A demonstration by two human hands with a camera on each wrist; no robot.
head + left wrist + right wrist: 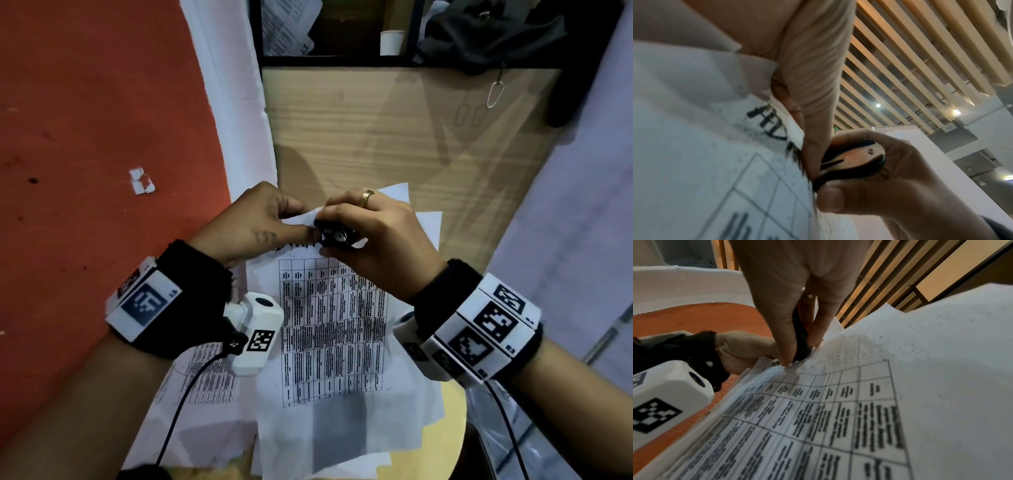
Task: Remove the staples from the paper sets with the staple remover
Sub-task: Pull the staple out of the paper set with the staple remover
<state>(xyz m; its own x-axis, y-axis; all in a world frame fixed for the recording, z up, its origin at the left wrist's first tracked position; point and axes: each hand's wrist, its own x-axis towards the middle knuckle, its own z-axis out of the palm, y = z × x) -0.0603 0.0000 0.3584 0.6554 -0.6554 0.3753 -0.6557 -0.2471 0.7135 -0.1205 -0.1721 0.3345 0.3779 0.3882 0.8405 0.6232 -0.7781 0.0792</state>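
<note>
A paper set (332,329) printed with a table is held up above a yellow stool. My left hand (253,222) pinches its top left corner, thumb on the printed side (813,100). My right hand (370,233) grips a black staple remover (337,236) with a metal rivet, squeezed between thumb and fingers (851,160). Its claws sit at the top edge of the paper (801,347), right beside my left thumb. The staple itself is hidden by the fingers and the tool.
More printed sheets (205,383) lie under the held set on the round yellow stool (448,425). A wooden cabinet (394,130) stands ahead, with a paper cup (391,41) and dark cloth (496,34) on its shelf. Red floor (85,137) with a paper scrap (141,181) lies left.
</note>
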